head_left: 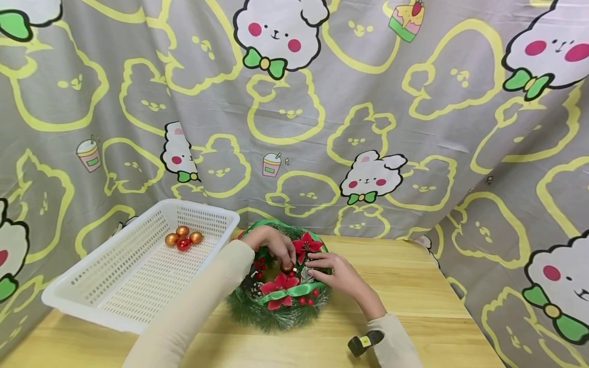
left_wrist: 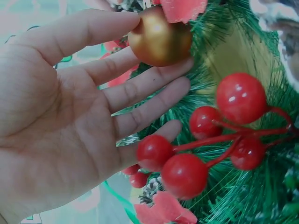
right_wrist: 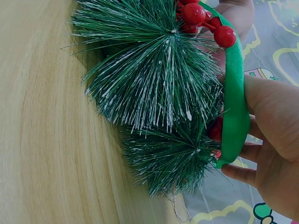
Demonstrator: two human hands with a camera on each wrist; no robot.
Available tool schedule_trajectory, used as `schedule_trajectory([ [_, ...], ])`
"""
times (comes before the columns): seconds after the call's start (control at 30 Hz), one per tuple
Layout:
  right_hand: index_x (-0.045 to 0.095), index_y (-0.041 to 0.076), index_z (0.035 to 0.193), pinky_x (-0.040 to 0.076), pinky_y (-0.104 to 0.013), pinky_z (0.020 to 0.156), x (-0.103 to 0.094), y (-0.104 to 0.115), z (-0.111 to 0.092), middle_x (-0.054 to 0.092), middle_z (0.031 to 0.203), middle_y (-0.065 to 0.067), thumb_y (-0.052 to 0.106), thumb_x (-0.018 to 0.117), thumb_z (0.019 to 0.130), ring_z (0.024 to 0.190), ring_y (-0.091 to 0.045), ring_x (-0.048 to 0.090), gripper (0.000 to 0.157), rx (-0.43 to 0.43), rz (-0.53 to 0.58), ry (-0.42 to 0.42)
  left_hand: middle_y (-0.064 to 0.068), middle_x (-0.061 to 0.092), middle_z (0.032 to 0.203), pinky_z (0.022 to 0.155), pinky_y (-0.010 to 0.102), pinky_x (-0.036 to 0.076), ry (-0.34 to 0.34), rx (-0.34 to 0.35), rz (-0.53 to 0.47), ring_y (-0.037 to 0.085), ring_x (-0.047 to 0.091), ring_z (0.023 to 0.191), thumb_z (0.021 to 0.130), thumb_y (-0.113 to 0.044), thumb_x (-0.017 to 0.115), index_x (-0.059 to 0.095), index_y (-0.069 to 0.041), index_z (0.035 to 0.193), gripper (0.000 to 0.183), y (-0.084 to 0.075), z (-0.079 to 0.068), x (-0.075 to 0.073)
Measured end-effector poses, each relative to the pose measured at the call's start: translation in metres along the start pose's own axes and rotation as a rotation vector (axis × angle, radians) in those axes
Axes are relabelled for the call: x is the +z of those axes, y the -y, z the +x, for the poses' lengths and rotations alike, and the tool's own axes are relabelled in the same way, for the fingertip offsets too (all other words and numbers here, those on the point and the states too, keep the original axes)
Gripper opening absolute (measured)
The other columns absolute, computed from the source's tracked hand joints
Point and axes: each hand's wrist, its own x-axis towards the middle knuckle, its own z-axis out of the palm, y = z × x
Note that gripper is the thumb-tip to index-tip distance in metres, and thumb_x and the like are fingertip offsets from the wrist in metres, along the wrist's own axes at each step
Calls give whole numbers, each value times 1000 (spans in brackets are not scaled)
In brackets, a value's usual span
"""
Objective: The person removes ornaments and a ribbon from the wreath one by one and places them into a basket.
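A green wreath (head_left: 278,321) with red flowers, red berries and green ribbon lies on the table. My left hand (head_left: 274,244) reaches over its middle and pinches a gold ball ornament (left_wrist: 161,39) between thumb and fingers, the other fingers loosely extended. Just below the ball, red berries (left_wrist: 240,98) stand out from the pine needles. At the wreath's right side is my right hand (head_left: 338,273), its fingers stretched in over the needles. In the right wrist view those fingers lie behind the green ribbon (right_wrist: 235,102), and their tips are partly hidden.
To the left stands a white perforated basket (head_left: 83,306) holding several gold balls (head_left: 182,231) and one red ball (head_left: 183,245). The wooden table (head_left: 414,306) runs back to a patterned curtain (head_left: 294,122). A black strap (head_left: 365,342) sits by the right sleeve.
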Motion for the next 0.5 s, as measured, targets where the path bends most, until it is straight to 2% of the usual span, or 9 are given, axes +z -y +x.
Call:
schedule_trajectory([
  [0.13, 77, 9, 119, 49, -55, 103, -1, 0, 0, 68, 134, -13, 23, 69, 98, 128, -36, 61, 26, -5, 6, -3, -7, 54, 80, 70, 32, 30, -61, -6, -5, 8, 40, 66, 99, -19, 56, 62, -18, 92, 9, 1, -5, -1],
  [0.27, 77, 10, 118, 49, -55, 103, -1, 0, 0, 68, 134, -13, 23, 70, 97, 128, -35, 62, 26, -5, 4, -7, -6, 61, 97, 91, 42, 44, -115, -29, -26, 14, 57, 91, 99, -23, 58, 66, -18, 106, 12, 2, -11, -1],
  [0.37, 78, 10, 118, 50, -55, 103, 0, -1, 0, 68, 134, -13, 23, 70, 97, 127, -35, 62, 26, -11, -9, -11, -5, 63, 108, 106, 50, 44, -142, -37, -35, 17, 61, 106, 98, -25, 59, 67, -17, 114, 19, 1, -16, -1],
  [0.5, 78, 10, 118, 50, -55, 101, 1, -2, 0, 69, 133, -13, 23, 70, 97, 126, -35, 63, 26, -21, -17, -16, -3, 64, 110, 109, 51, 43, -165, -26, -43, 14, 62, 104, 98, -25, 60, 66, -15, 116, 22, -1, -21, -1],
])
